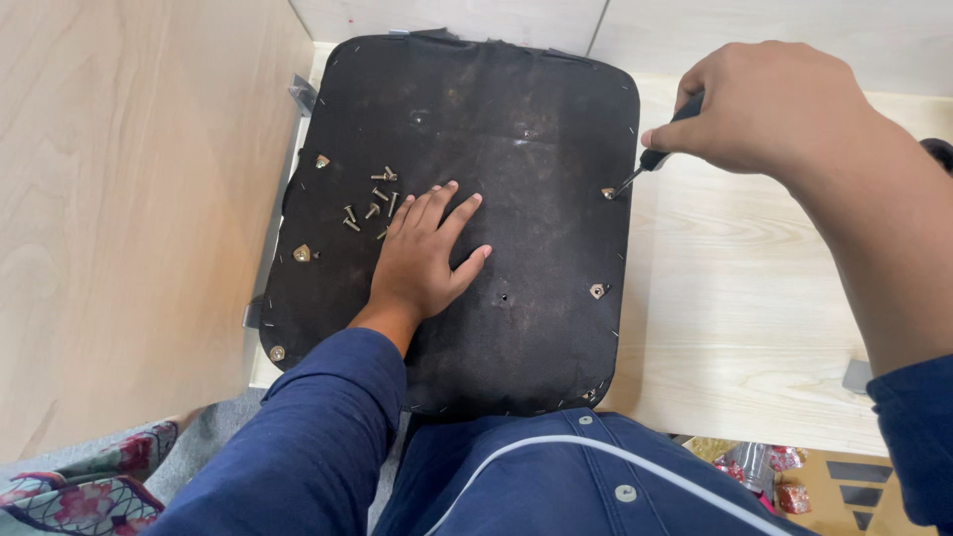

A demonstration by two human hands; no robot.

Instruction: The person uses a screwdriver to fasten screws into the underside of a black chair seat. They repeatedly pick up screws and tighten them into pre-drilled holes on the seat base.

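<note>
A black fabric-covered seat base [536, 109] lies upside down on a pale wooden surface. My left hand [425, 253] rests flat on its middle, fingers spread, right beside several loose screws [372, 203]. My right hand [769, 104] grips a black-handled screwdriver [655, 159], whose tip sits on a small metal fitting [609, 193] at the seat's right edge. More brass-coloured fittings show at the left edge [302, 253] and lower right [597, 291]. A small bare hole [503, 297] lies near the middle.
A pale wooden panel [129, 199] stands upright along the left. The wooden board [735, 298] runs to the right of the seat. A metal bracket [301, 94] sticks out at the seat's upper left. Patterned cloth [69, 491] and small wrappers [779, 471] lie low in view.
</note>
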